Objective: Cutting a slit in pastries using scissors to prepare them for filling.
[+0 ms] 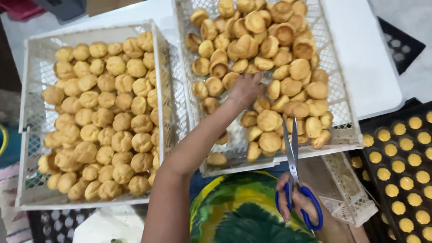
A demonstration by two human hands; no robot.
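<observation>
Left fingers: my left hand (pixel 245 90) is stretched forward into the right-hand crate, palm down, fingers curled onto the puffs; I cannot tell whether they have closed on one, since the back of my hand hides the tips.
Right fingers: my right hand (pixel 297 200) is wrapped through the blue loops of the scissors (pixel 294 175), thumb and fingers closed on the handles.
Scissors: the blades point up and away from me, slightly parted, their tips over the near rim of the right-hand crate.
Puffs under my left hand: small golden pastry puffs (pixel 270 119), heaped loosely, some turned over with hollow undersides showing.
Right-hand crate: a white plastic lattice crate (pixel 346 135), tilted, its near edge close to my lap.
Left-hand crate: a second white lattice crate (pixel 27 135) just beside it, filled with rounder puffs (pixel 105 119) packed close.
Far right: a dark tray (pixel 382 153) with rows of small yellow rounds (pixel 398 168).
Below: my green and yellow patterned clothing (pixel 243 211).
</observation>
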